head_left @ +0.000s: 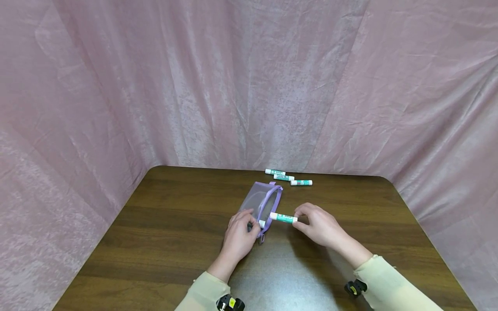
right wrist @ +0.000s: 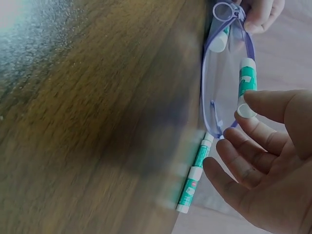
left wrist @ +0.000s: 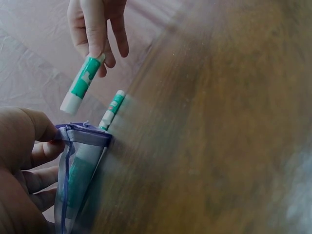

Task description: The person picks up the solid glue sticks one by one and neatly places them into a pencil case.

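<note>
A purple mesh zip pouch lies on the table with its zipped side gaping to the right. My left hand pinches the pouch's near edge between thumb and fingers. Inside, close to that hand, a white-capped glue stick shows through the opening. My right hand holds another green-and-white glue stick by one end, between thumb and fingertip. Its white cap points left, right at the pouch's mouth. In the right wrist view the other fingers of the right hand spread away from the stick.
Several more glue sticks lie near the table's back edge, just beyond the pouch. The brown wooden table has rounded back corners. Pink velvet curtain hangs behind it and along its sides.
</note>
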A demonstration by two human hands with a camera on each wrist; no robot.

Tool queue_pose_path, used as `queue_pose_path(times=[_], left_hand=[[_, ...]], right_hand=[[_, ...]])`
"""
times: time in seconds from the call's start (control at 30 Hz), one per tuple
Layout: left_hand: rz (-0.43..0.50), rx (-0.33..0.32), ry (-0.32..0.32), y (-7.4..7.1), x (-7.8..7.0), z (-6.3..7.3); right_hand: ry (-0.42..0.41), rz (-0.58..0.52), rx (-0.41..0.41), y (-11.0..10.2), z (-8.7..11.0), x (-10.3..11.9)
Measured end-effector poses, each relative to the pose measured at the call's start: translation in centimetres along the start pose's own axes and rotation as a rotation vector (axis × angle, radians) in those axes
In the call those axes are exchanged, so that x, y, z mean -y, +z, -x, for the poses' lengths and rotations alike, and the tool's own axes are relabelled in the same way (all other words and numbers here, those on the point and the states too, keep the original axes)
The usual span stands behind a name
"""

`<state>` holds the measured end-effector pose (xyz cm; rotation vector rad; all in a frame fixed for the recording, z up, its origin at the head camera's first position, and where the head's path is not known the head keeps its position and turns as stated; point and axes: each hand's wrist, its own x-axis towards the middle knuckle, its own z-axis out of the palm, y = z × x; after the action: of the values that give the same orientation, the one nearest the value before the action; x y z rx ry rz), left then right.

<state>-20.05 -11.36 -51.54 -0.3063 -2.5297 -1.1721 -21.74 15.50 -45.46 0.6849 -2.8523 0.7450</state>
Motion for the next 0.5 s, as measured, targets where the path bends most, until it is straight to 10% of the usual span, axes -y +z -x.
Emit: queue_pose_path(times=[0.5], left_hand=[[0.009, -0.002, -0.001, 0.1, 0.2, 0.0]], right_hand=[[0.036, 0.047, 0.022, 1.7, -1.8, 0.0]])
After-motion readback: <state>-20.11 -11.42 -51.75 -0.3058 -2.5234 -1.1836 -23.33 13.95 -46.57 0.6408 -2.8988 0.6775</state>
